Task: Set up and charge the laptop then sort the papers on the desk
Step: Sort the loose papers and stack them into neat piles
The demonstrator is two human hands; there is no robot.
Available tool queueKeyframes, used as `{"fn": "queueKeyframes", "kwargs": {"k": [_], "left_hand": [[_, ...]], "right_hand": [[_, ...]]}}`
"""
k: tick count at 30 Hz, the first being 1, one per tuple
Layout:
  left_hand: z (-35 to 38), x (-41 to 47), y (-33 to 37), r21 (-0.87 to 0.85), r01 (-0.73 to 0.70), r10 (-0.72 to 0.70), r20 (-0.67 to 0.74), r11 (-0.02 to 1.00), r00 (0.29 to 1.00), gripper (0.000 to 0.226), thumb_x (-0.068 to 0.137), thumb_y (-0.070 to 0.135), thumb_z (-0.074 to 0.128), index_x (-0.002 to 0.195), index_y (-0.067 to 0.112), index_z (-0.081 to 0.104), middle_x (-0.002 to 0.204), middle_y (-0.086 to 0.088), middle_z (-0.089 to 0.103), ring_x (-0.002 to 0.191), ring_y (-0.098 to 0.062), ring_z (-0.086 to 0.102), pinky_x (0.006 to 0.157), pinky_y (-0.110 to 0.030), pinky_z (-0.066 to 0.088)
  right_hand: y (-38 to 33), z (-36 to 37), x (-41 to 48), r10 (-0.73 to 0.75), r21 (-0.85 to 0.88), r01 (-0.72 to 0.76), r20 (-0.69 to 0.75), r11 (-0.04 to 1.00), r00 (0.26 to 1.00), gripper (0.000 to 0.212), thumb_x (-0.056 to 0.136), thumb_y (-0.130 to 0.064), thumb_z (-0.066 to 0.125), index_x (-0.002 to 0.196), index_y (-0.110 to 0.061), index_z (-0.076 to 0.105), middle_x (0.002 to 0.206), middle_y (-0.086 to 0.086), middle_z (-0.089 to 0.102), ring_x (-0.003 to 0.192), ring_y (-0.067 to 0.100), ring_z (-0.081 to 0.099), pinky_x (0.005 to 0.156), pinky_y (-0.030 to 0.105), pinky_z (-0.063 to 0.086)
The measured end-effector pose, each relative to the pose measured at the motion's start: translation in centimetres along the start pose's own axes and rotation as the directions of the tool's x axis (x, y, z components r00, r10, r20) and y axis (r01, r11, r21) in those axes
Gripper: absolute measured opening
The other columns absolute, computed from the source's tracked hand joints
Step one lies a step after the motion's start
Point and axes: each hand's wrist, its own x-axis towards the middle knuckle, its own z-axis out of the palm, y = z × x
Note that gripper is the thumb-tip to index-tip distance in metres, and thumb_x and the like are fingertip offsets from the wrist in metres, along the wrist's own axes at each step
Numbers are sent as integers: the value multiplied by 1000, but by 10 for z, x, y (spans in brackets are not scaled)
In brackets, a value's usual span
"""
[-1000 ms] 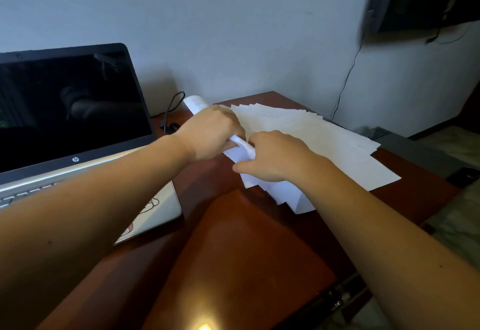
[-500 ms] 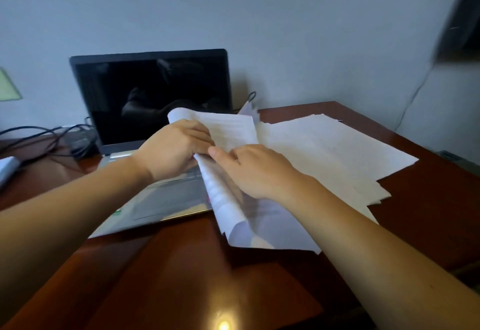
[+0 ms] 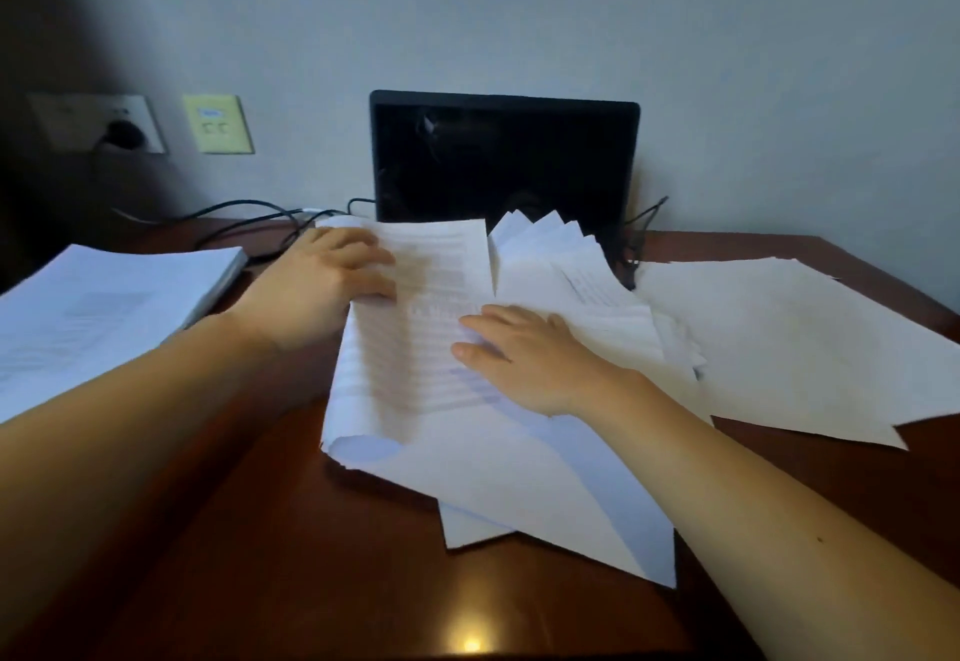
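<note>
1. Laptop (image 3: pixel 504 161): open, screen black & upright, at back of desk (image 3: pixel 260 530); lower part hidden behind papers.
2. Printed sheaf (image 3: pixel 415 348): centre, in front of laptop, left edge curled up, far corners fanned.
3. Loose sheets (image 3: pixel 779 338): white, spread flat & overlapping, right side.
4. Stack (image 3: pixel 104 296): thick, neat, far left.

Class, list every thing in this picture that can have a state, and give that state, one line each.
laptop: lid open, screen dark.
wall socket: a plug sits in it.
paper bundle: curled over along its left edge.
loose sheets: fanned out flat on the desk.
left stack: squared up, lying flat.
left hand: grips the bundle's left edge.
right hand: fingers straight, pressing on the bundle.
</note>
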Motion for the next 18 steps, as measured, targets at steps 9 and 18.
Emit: {"fn": "queueKeyframes", "kwargs": {"k": [9, 18], "left_hand": [[-21, -10, -27, 158, 589, -600, 29, 793, 800, 53, 88, 10, 63, 137, 32, 63, 161, -14, 30, 149, -37, 21, 114, -57, 25], [4, -9, 56, -353, 498, -182, 642, 792, 745, 83, 88, 80, 40, 159, 45, 15, 169, 14, -1, 155, -6, -8, 124, -30, -5]], "right_hand": [[1, -8, 33, 160, -76, -157, 35, 985, 987, 60, 99, -57, 30, 154, -35, 23, 162, -7, 18, 150, 20, 14, 118, 55, 12], [25, 8, 48, -320, -121, 297, -385, 947, 865, 40, 91, -40, 58, 124, -19, 64, 127, 1, 57, 124, 22, 47, 107, 41, 36]]}}
